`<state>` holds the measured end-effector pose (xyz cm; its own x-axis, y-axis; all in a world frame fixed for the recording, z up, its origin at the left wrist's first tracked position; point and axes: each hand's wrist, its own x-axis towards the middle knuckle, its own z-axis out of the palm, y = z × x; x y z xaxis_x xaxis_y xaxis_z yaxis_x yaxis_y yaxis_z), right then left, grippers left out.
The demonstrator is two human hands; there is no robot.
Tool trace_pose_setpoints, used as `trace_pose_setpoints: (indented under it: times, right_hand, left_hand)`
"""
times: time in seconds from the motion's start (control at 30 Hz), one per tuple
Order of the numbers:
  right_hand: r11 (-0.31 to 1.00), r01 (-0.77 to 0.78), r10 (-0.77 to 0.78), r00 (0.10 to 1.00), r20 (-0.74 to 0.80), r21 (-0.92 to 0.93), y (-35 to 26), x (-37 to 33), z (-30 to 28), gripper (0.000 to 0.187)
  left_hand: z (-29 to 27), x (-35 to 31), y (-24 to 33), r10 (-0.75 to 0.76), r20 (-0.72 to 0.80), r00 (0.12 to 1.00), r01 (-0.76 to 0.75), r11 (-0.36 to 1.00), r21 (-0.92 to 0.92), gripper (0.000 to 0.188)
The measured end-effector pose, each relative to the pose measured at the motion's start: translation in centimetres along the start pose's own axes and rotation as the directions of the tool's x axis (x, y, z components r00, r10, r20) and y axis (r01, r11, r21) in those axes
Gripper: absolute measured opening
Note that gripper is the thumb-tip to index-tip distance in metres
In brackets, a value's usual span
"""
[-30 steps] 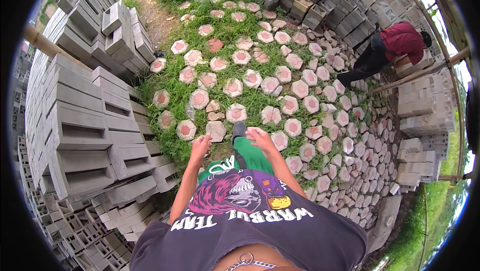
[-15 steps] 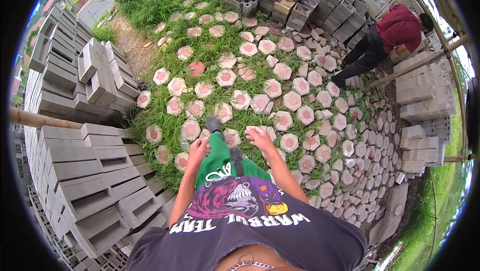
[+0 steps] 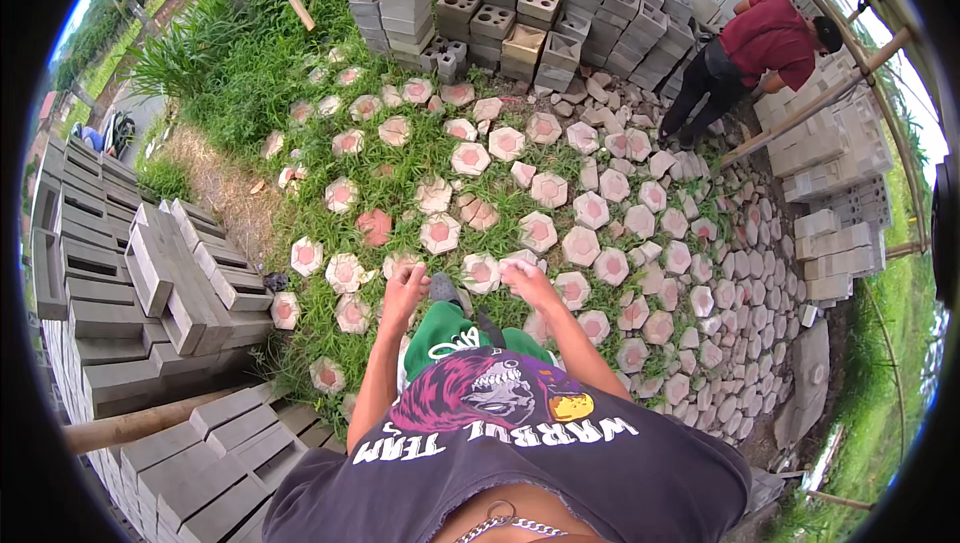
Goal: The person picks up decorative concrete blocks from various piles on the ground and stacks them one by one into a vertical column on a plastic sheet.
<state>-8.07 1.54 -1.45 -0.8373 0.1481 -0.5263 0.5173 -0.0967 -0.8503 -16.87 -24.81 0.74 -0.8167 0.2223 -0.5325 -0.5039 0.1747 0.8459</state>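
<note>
My left hand (image 3: pixel 407 286) hangs in front of my green trousers (image 3: pixel 452 321), its fingers curled in a loose fist with nothing showing in them. Level with it on the right is my right hand (image 3: pixel 527 280), loosely closed and likewise with nothing visible inside. Neither touches anything. Beneath them lie hexagonal paving stones (image 3: pixel 440 233) with reddish centres, set apart in grass. One dark shoe (image 3: pixel 445 290) shows between the hands; the other foot is hidden.
Stacked grey concrete blocks (image 3: pixel 175 288) line the left, with a bamboo pole (image 3: pixel 140 423) across them. Hollow blocks (image 3: pixel 490 23) stand ahead beside broken rubble (image 3: pixel 590 88). At far right a person (image 3: pixel 745 58) in a maroon shirt bends near more blocks (image 3: pixel 825 158). Tall grass (image 3: pixel 200 43) grows ahead left.
I have moved forward over the pavers; block stacks and the wooden frame ahead show more fully. Both hands stay in front of me, apart. The other person remains bent over.
</note>
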Motion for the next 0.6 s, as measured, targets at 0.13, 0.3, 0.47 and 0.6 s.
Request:
trace_pose_setpoints:
  times: [0.13, 0.3, 0.47, 0.6]
  right_hand:
    - [1.000, 0.015, -0.016, 0.995, -0.093, -0.016, -5.0, 3.2, 1.2, 0.040]
    - [0.986, -0.165, 0.162, 0.977, -0.138, -0.015, -7.0, 6.1, 1.1, 0.041]
    - [0.973, -0.108, 0.073, 0.983, -0.168, -0.206, -3.8, 11.5, -0.2, 0.043]
    - [0.973, -0.148, 0.129, 0.985, -0.115, -0.175, -6.8, 17.3, -1.8, 0.043]
  left_hand:
    - [-2.7, 5.4, 3.9, -0.010, -0.046, 0.999, 0.011, 1.000, 0.021, 0.043]
    - [-3.5, 10.3, 4.2, -0.088, -0.018, 0.996, 0.087, 0.996, -0.019, 0.042]
    - [-2.2, 14.4, 4.7, -0.238, 0.037, 0.971, 0.238, 0.971, 0.013, 0.044]
    - [0.0, 18.8, 7.8, -0.274, 0.086, 0.958, 0.271, 0.961, 0.044, 0.044]
